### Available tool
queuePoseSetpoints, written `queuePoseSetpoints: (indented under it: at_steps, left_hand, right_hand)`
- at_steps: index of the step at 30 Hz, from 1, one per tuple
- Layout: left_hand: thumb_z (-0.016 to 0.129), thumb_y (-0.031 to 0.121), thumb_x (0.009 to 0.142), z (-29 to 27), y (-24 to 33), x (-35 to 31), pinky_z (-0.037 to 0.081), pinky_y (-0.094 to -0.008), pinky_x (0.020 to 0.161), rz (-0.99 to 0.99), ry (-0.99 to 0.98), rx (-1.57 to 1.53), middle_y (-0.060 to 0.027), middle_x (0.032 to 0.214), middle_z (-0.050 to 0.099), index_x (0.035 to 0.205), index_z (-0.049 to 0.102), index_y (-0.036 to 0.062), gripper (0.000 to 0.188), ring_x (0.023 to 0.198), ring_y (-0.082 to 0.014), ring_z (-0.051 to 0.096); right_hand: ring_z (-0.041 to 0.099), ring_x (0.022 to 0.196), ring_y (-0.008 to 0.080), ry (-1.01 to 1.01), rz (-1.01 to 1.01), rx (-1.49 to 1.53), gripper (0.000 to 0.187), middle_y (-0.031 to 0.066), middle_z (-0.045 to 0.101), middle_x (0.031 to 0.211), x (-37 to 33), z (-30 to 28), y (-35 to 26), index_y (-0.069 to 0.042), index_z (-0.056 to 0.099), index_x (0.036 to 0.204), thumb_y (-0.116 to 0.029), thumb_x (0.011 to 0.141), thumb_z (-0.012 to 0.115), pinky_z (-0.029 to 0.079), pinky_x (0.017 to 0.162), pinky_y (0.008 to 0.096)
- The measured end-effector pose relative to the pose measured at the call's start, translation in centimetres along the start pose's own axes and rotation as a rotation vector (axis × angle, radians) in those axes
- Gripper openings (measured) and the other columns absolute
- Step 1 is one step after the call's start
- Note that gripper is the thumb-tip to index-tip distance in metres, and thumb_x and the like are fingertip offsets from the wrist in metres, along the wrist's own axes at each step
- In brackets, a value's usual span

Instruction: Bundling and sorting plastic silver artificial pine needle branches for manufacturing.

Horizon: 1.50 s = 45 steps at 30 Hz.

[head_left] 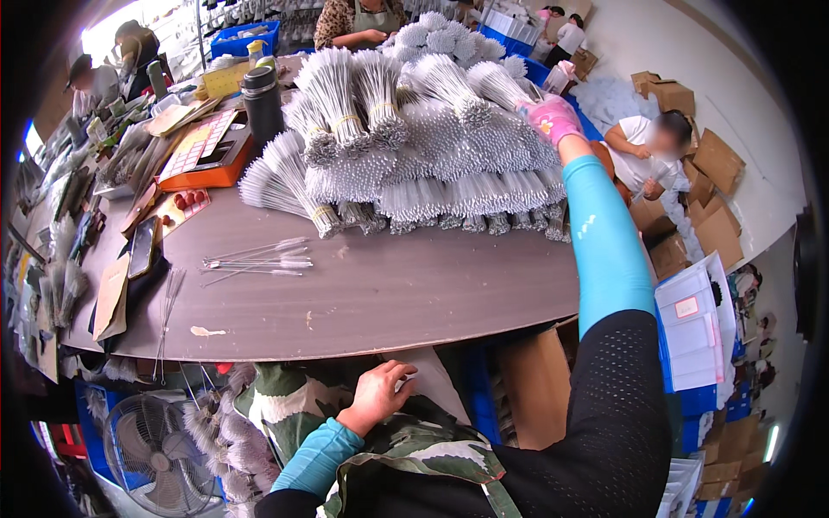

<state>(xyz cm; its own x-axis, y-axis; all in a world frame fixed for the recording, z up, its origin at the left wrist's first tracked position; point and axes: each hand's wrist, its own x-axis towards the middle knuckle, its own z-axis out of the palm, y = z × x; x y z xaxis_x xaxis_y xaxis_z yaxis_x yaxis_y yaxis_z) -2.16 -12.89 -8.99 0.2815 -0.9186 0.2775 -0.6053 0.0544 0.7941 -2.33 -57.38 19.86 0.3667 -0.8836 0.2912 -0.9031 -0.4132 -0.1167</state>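
My right hand (553, 119), in a pink flowered glove, reaches to the far right of the table. Its fingers close on the near end of a bundle of thin wire brushes (496, 84) on top of a large pile. That pile of white-bristled wire brushes (484, 142) is stacked in layers, many tied in bundles. Down at my lap, before the table's edge, is my bare left hand (380, 397), its fingers curled. Something small and white shows at the fingertips, too small to name. A few loose wire brushes (259, 262) lie on the tabletop left of centre.
The brown table (432, 285) has a curved front edge. At its left are a dark thermos (262, 105), an orange box (207, 168), a phone (142, 249) and more brushes. A fan (160, 457) stands below. A person in white (635, 142) sits at right; others work farther back.
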Motion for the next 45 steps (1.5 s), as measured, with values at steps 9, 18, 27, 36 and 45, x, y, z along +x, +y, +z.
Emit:
queuePoseSetpoints:
  at_steps: [9,18,27,36,45]
  left_hand:
    - [0.066,0.018,0.076,-0.2,-1.4,-1.5,0.051,-0.0343,0.065,-0.17,0.022,-0.014,-0.0093,0.082,0.063,0.091,0.064,0.0064,0.019,0.074,-0.0266,0.063]
    - [0.062,0.008,0.085,-2.8,1.5,1.3,0.048,-0.026,0.082,-0.474,-0.006,-0.919,-0.0077,0.096,0.064,0.109,0.057,-0.0021,0.026,0.089,-0.0136,0.06]
    - [0.067,0.027,0.081,-4.3,4.7,-1.2,0.043,-0.038,0.091,-0.535,0.393,-1.639,-0.0111,0.105,0.057,0.114,0.049,0.0015,0.045,0.101,-0.0232,0.055]
    - [0.076,0.009,0.07,-2.3,-0.8,-2.8,0.044,-0.0283,0.079,-0.595,0.742,-0.871,-0.0034,0.097,0.061,0.104,0.059,-0.0007,0.039,0.087,-0.0142,0.056]
    - [0.073,0.018,0.076,1.1,-8.1,-4.6,0.043,-0.0343,0.085,-0.376,0.557,-0.209,-0.0065,0.105,0.06,0.11,0.059,0.0071,0.039,0.099,-0.022,0.055]
  right_hand:
    - [0.056,0.052,0.0088,-0.181,0.117,1.676,0.034,0.0042,0.063,0.072,-8.9,-2.1,6.9,-0.013,0.059,0.097,-0.043,0.089,0.045,0.039,0.036,0.0215]
    - [0.06,0.063,0.0187,-0.53,0.201,1.995,0.042,0.0149,0.062,0.079,-31.9,4.2,9.6,-0.007,0.054,0.099,-0.046,0.083,0.059,0.049,0.051,0.0267]
    - [0.052,0.104,0.0139,-1.052,-0.019,1.68,0.043,0.0058,0.057,0.109,-45.9,13.1,2.0,-0.006,0.049,0.122,-0.024,0.086,0.063,0.044,0.087,0.0281]
    - [0.059,0.073,0.0106,-0.753,-0.105,1.26,0.014,0.0046,0.063,0.081,-44.1,16.5,1.2,-0.006,0.061,0.093,-0.015,0.083,0.064,0.049,0.067,0.0274]
    - [0.057,0.071,0.0069,-0.931,-0.176,1.366,0.026,-0.0006,0.06,0.086,-40.5,11.8,-4.5,-0.002,0.057,0.11,-0.001,0.084,0.059,0.048,0.066,0.021]
